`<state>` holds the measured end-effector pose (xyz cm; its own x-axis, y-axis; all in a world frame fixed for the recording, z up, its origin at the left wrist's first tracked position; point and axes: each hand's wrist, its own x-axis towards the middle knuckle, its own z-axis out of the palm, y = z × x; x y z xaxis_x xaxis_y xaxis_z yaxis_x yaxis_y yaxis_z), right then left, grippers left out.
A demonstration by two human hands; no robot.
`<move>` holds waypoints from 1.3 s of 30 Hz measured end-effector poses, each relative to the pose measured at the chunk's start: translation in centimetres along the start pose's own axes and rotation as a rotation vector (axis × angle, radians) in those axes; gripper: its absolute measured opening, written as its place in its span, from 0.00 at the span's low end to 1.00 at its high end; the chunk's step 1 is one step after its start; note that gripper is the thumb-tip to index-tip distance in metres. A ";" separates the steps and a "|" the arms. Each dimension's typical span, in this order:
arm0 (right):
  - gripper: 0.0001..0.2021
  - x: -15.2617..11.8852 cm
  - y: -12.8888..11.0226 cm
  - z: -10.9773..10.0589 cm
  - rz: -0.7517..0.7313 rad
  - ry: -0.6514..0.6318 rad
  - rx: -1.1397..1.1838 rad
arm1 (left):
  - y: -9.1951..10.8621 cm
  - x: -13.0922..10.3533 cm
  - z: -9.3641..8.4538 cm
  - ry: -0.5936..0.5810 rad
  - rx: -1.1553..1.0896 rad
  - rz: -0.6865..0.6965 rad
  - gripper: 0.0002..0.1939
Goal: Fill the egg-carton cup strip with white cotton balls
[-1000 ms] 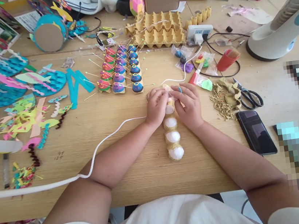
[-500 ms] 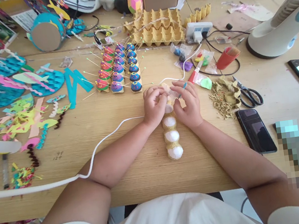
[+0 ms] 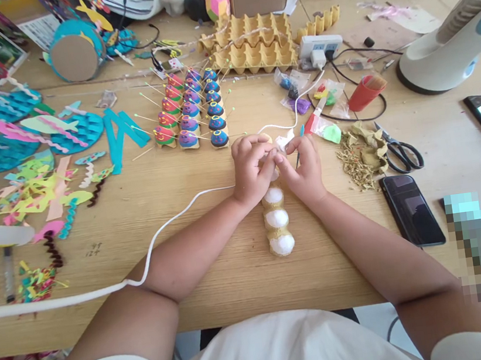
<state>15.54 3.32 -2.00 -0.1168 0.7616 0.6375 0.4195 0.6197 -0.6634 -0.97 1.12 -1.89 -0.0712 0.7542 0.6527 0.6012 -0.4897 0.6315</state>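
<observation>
Fingertips of my left hand (image 3: 255, 166) and my right hand (image 3: 303, 166) meet over the far end of an egg-carton strip (image 3: 278, 231) whose bumps carry white caps. Both hands are closed in a pinch on a small piece of white material (image 3: 284, 140) that shows between and beyond the fingers. A thin blue tool (image 3: 302, 130) sticks out from among my right hand's fingers. The strip's far end is partly hidden under the hands.
Rows of painted egg-carton pieces (image 3: 189, 109) with pins stand beyond my left hand. Scissors (image 3: 402, 153), carton scraps (image 3: 363, 155) and a phone (image 3: 413, 210) lie to the right. A white cable (image 3: 155, 238) crosses my left arm.
My right hand has moved left so its fingertips now meet those of my left hand. The white material is more bunched, and the blue tool points more upright.
</observation>
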 end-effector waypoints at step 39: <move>0.08 0.2 -1.3 -0.1 -0.071 -0.022 0.025 | 0.5 -0.2 0.2 -0.010 -0.016 0.014 0.23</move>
<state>15.01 2.66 -0.94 -0.1654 0.7194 0.6746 0.3869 0.6765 -0.6266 -0.48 0.83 -1.84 -0.0545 0.7514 0.6576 0.5893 -0.5075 0.6287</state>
